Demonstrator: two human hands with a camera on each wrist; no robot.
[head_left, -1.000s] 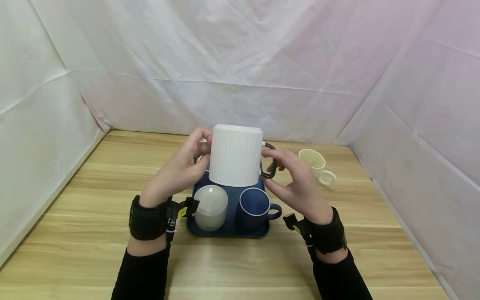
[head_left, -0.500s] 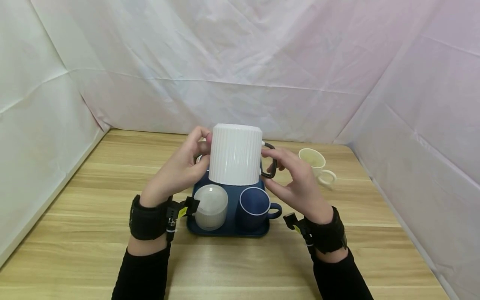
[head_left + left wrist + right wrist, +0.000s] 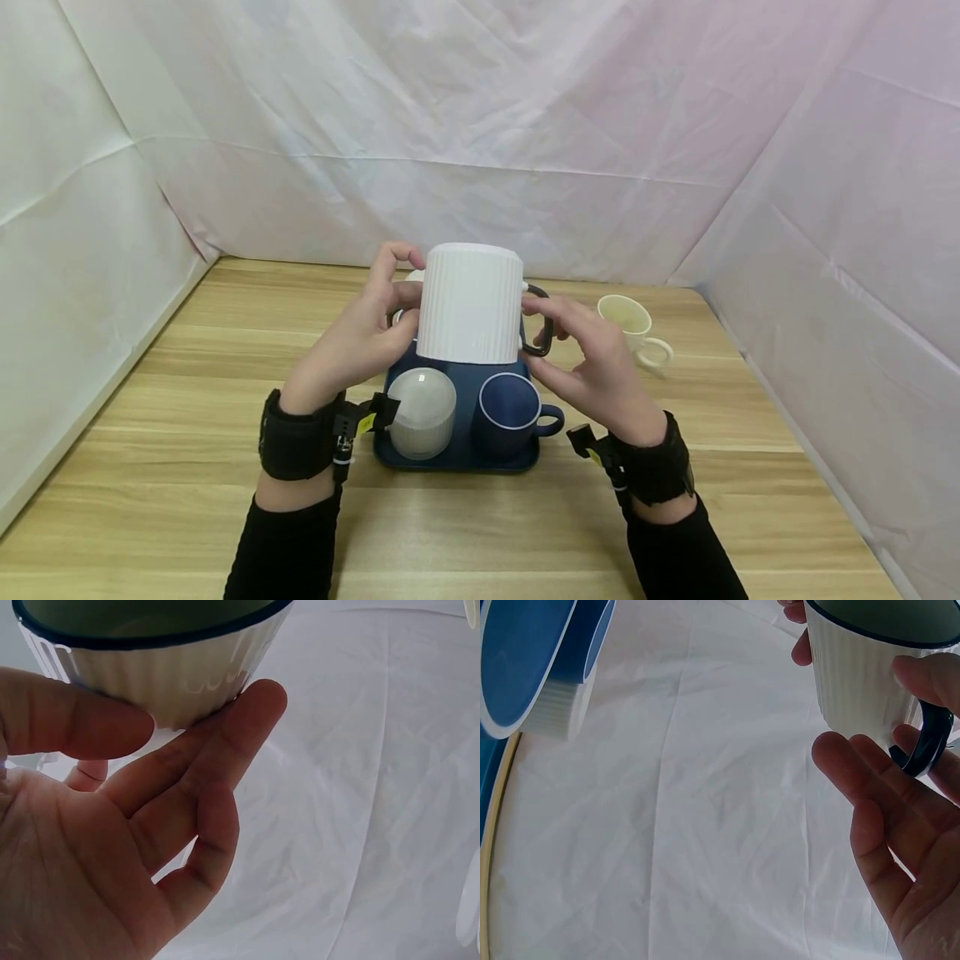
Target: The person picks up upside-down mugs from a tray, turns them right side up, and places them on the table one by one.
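A white ribbed mug (image 3: 470, 304) with a dark handle (image 3: 548, 335) is held upside down in the air, just above the back of a dark blue tray (image 3: 457, 463). My left hand (image 3: 396, 292) grips its left side; the left wrist view shows thumb and fingers of this hand (image 3: 199, 729) pressed on the mug (image 3: 165, 679) near its dark-rimmed mouth. My right hand (image 3: 534, 308) holds it at the handle. In the right wrist view that hand (image 3: 889, 724) has thumb and fingers around the handle (image 3: 928, 746) and touching the mug (image 3: 855, 682).
On the tray's front stand an upturned frosted cup (image 3: 422, 412) and a blue mug (image 3: 510, 412). A cream mug (image 3: 633, 329) sits on the wooden table (image 3: 187, 400) to the right. White sheeting walls the table on three sides.
Both hands have raised the white mug slightly above the tray. The left fingers have crept a little higher on its side.
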